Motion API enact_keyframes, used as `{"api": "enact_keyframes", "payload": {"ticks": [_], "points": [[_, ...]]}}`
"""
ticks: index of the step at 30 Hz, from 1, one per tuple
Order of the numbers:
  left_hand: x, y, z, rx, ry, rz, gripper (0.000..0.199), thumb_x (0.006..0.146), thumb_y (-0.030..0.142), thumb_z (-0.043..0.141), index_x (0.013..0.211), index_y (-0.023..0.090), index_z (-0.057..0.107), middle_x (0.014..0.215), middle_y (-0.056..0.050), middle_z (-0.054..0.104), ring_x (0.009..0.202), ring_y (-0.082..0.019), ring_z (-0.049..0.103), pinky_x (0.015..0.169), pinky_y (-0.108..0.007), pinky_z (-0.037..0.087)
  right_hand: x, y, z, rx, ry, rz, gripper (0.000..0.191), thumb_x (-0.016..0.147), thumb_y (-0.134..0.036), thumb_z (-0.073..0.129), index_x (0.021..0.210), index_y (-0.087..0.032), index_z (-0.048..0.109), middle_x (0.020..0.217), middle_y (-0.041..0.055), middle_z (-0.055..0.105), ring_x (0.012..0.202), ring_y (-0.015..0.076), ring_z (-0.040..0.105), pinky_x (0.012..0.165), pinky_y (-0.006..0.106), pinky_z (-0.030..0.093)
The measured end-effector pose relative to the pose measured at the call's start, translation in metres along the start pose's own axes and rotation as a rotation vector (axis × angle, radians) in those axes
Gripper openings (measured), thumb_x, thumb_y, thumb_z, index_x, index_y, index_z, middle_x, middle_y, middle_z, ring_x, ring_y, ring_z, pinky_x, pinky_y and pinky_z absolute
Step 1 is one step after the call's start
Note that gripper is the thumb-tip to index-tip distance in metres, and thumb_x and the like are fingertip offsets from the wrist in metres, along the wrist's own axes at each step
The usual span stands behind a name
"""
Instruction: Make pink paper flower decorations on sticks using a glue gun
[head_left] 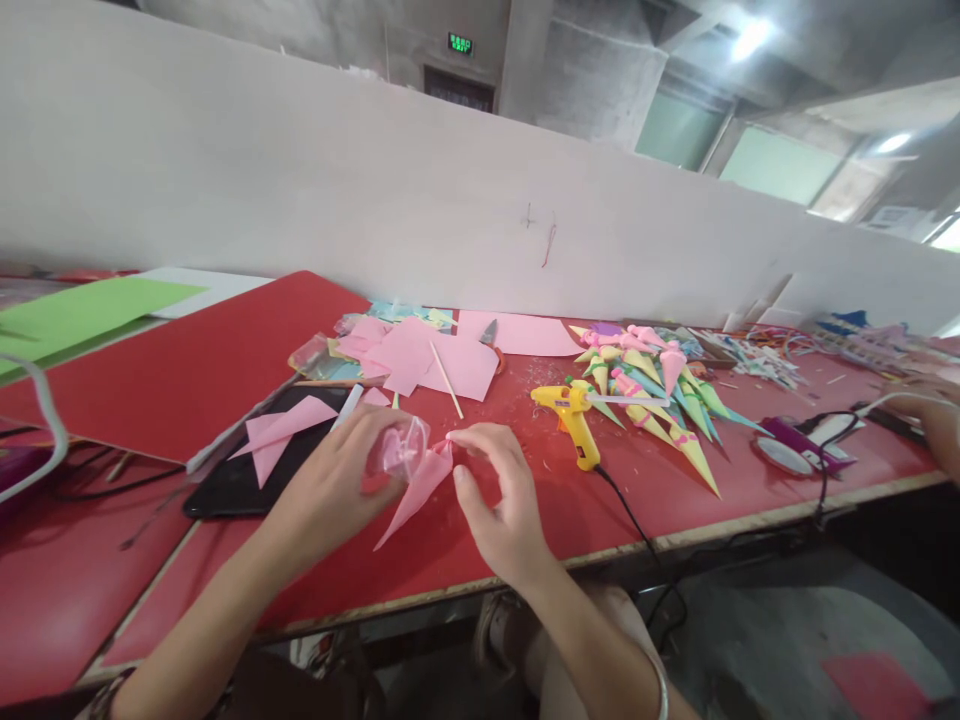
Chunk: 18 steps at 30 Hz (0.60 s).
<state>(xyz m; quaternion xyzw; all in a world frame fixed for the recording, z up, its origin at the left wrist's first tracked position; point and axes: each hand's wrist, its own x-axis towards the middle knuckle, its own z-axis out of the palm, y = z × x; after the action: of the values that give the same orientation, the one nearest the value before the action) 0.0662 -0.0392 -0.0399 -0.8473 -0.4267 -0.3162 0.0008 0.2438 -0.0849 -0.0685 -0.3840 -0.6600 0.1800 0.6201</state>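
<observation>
My left hand (349,465) is closed round a small clear plastic bag (405,447) with pink bits inside. A pink paper cone (420,492) slants between my hands, its point down to the left and its wide end up. At that wide end, beside a small pink knob, are the curled fingertips of my right hand (501,500), thumb close to the paper edge. Whether my left fingers also touch the cone is hidden. To the right, a yellow hot glue gun (576,425) lies on its side with a glue stick in its back.
Finished-looking coloured paper cones (645,375) lie piled beyond the glue gun. Pink paper sheets (450,365) and scissors (490,335) are behind my hands. A black tray (232,490) holds pink pieces at left. A power cord (630,515) crosses the table edge. Another person's hand (934,410) is far right.
</observation>
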Motion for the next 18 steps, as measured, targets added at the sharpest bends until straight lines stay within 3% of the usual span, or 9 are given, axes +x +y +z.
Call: {"api": "enact_keyframes", "payload": {"ticks": [6,12,18], "points": [[-0.005,0.005,0.005,-0.015,-0.089,0.09,0.035,0.076,0.022,0.048,0.11,0.022,0.056,0.106,-0.006,0.063,0.102,-0.025,0.056,0.092,-0.04,0.039,0.0,-0.001,0.001,0.001,-0.079,0.005,0.023,0.087,-0.016,0.048,0.098,-0.013,0.068,0.099,0.011,0.062,0.095,0.0168,0.06,0.086,0.026,0.047],[-0.003,0.008,0.005,-0.183,-0.165,0.14,0.03,0.082,0.02,0.05,0.11,0.025,0.059,0.092,-0.003,0.06,0.087,-0.019,0.055,0.077,-0.031,0.045,0.002,-0.005,0.001,0.079,-0.137,0.146,0.016,0.08,-0.019,0.06,0.09,-0.013,0.071,0.091,0.0084,0.065,0.09,0.0183,0.061,0.084,0.027,0.047],[-0.006,0.012,0.01,-0.217,-0.162,0.222,0.043,0.089,0.014,0.044,0.129,0.028,0.047,0.088,-0.003,0.052,0.084,-0.017,0.048,0.073,-0.027,0.047,0.001,-0.009,0.006,0.21,-0.051,0.267,0.009,0.077,-0.022,0.063,0.078,-0.016,0.07,0.086,0.0049,0.061,0.087,0.018,0.059,0.083,0.028,0.046]]}}
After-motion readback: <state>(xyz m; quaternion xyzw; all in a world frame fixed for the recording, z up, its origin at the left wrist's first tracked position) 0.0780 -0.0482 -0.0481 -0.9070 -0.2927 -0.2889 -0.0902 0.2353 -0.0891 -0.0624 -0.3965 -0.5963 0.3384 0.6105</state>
